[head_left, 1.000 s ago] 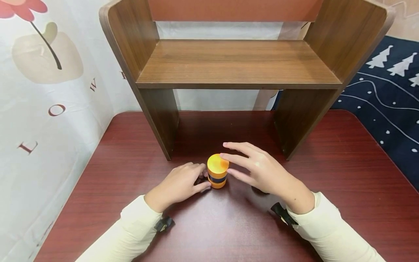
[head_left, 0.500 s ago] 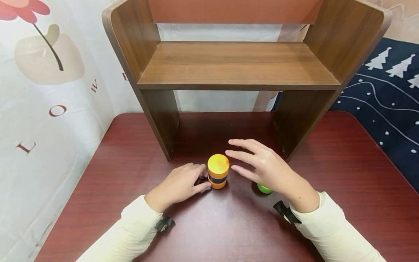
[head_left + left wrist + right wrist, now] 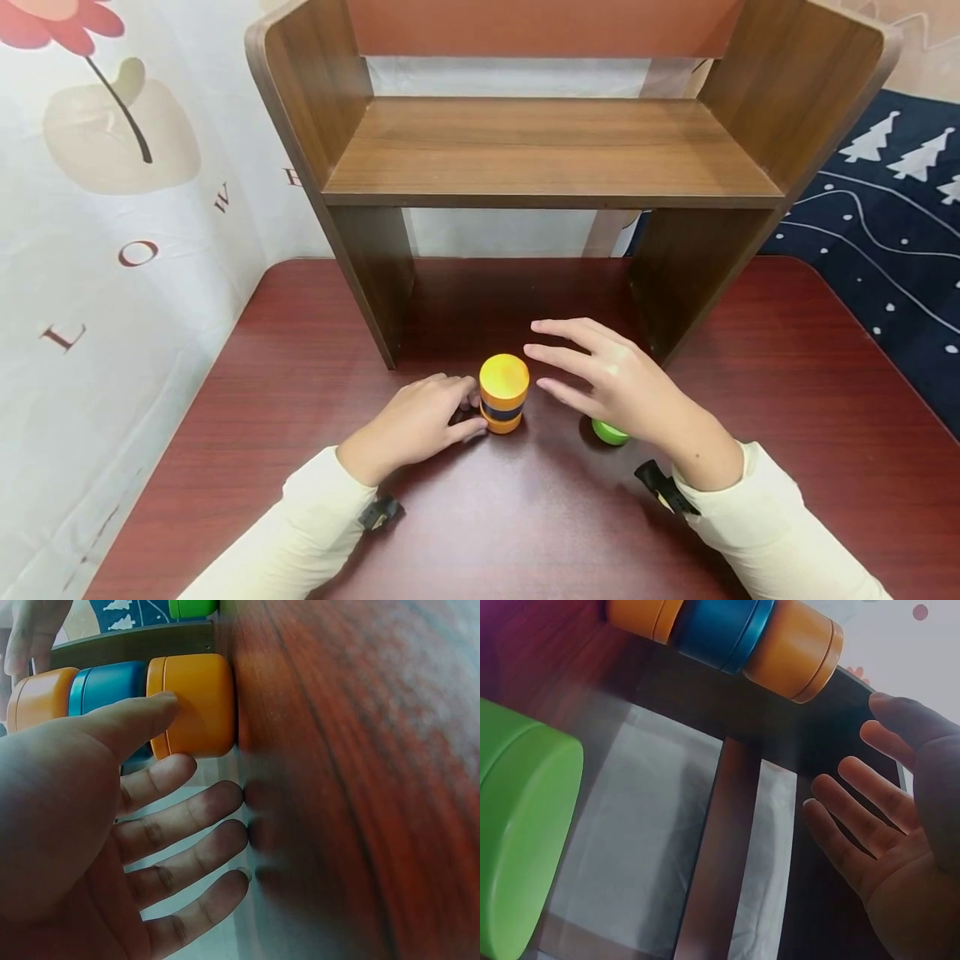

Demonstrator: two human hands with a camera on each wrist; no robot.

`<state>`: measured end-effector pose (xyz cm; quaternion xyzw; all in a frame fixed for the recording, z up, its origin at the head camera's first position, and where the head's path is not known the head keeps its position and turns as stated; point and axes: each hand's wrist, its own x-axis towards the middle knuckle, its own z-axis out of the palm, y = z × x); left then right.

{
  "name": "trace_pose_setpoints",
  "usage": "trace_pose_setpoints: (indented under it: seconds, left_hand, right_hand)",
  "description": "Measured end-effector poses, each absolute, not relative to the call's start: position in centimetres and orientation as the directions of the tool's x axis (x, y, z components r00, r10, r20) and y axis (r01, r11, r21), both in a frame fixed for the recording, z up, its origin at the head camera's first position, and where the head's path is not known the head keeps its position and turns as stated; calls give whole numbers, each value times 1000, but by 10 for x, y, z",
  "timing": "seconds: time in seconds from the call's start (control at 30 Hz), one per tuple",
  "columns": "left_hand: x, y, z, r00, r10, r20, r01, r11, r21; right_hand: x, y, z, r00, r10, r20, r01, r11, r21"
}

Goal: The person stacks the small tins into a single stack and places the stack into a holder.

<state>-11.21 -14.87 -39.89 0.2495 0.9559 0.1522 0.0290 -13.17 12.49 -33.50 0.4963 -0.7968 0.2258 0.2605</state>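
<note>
A stack of three small round lidded tins stands upright on the table. The top orange tin (image 3: 504, 377) sits on a blue tin (image 3: 112, 688), and another orange tin (image 3: 199, 705) is at the bottom. My left hand (image 3: 412, 421) rests on the table beside the stack's left side, its thumb and forefinger at the bottom tin; whether they press it I cannot tell. My right hand (image 3: 618, 379) hovers right of the stack with fingers spread, apart from the tins and holding nothing. A green tin (image 3: 529, 825) stands under the right hand, partly hidden in the head view.
A wooden desk shelf (image 3: 555, 150) stands behind the stack, its side panels reaching down to the dark red table (image 3: 480, 533). Printed cloth (image 3: 127, 333) hangs at the left, and dark blue cloth (image 3: 892, 242) with white trees hangs at the right.
My right hand has moved off the top orange tin, a little to the right. More of the green tin now shows beneath it. The left hand and the stack stay in place.
</note>
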Motion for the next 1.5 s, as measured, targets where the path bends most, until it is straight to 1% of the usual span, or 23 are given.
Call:
trace_pose_setpoints:
  seconds: [0.17,0.47,0.87,1.1,1.33,1.5]
  left_hand:
    - [-112,-149,-399,-873,487,21,469,829,305]
    - [-112,-149,-399,-873,486,22,470,830,301]
    - [-112,-149,-398,-875,483,17,465,832,301]
    - [-112,-150,-399,-872,489,31,476,829,294]
    - [-111,-150,-399,-867,497,43,487,824,290]
    - [-111,-149,-399,-866,497,49,488,822,294]
  right_hand:
    - [-131,126,-335,-355,-675,647,-913,398,-86]
    - [-128,132,-336,-392,-688,610,-900,425,-99]
    - [-126,139,-341,-411,-701,583,-892,441,-98]
    - [-126,142,-345,-396,-699,596,-897,432,-89]
    - [-123,146,-348,-429,-695,577,-885,451,-115]
    - [-124,150,-352,-432,-693,578,-884,453,-117]
